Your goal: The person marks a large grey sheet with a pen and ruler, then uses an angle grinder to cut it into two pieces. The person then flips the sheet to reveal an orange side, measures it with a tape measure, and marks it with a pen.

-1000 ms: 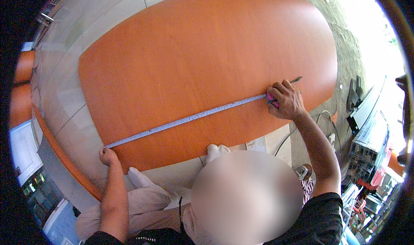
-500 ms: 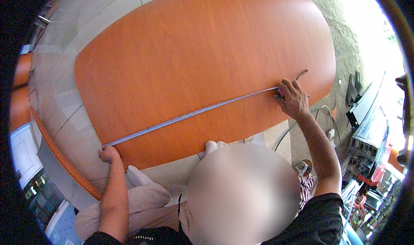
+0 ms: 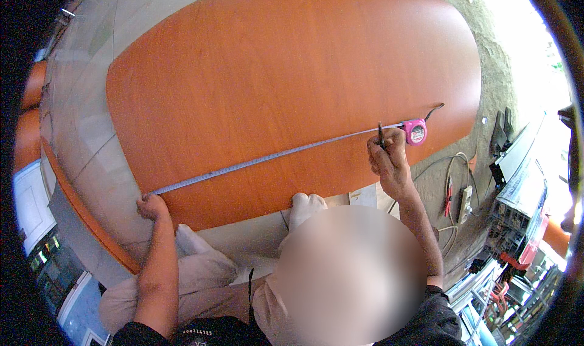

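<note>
In the head view, a tape measure blade (image 3: pixel 274 157) lies stretched across the orange board (image 3: pixel 274 72). The left hand (image 3: pixel 152 207) pinches the blade's end at the board's near left edge. The right hand (image 3: pixel 388 160) grips a dark pencil (image 3: pixel 381 135) upright, its tip touching the blade. The pink tape case (image 3: pixel 416 131) rests on the board just beyond the right hand.
</note>
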The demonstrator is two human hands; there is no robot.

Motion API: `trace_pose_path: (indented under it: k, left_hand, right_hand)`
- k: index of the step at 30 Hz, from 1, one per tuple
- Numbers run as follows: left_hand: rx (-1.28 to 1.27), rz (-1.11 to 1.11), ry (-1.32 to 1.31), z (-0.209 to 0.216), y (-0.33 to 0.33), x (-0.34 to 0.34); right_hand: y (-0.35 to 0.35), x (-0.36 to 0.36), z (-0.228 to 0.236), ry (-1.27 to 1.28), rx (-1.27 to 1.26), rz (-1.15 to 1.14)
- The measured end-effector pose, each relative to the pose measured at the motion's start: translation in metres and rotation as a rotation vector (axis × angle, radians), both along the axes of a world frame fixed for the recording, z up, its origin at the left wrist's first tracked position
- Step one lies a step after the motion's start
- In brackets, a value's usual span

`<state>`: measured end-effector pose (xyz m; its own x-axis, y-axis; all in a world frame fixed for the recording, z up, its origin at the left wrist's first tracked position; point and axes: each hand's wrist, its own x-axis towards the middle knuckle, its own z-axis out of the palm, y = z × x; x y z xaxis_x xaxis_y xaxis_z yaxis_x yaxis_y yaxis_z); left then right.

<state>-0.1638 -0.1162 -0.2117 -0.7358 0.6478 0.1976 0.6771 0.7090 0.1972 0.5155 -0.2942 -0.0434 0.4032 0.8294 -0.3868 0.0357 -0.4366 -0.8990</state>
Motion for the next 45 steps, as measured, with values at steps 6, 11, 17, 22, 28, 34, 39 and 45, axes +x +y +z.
trace_pose_path:
  k: [6,11,17,22,28,34,39,45]
  left_hand:
    - [-0.195,-0.180,0.204,-0.001,-0.002,-0.007]
    - [-0.067,-0.013,0.047,0.012,-0.001,0.009]
    - [-0.006,0.042,-0.028,0.007,0.003,0.001]
    - [-0.009,0.027,-0.003,-0.002,0.005,-0.012]
    - [-0.036,0.042,-0.004,0.008,0.009,0.001]
    - [-0.004,0.015,0.015,0.001,0.009,-0.006]
    - [0.059,0.095,-0.012,-0.002,0.011,-0.009]
    - [0.018,0.100,-0.021,-0.002,0.008,-0.005]
  right_hand:
    - [0.013,0.004,0.001,0.791,0.316,-0.031]
    - [0.015,-0.022,-0.018,-0.006,0.027,0.086]
    - [0.033,-0.017,-0.038,-0.308,0.284,0.225]
    - [0.038,-0.015,-0.049,-0.388,0.231,0.273]
    - [0.037,-0.017,-0.055,-0.477,0.292,0.252]
    - [0.039,-0.022,-0.060,-0.558,0.343,0.234]
    - [0.041,-0.023,-0.062,-0.665,0.363,0.238]
    - [0.040,-0.024,-0.066,-0.599,0.320,0.205]
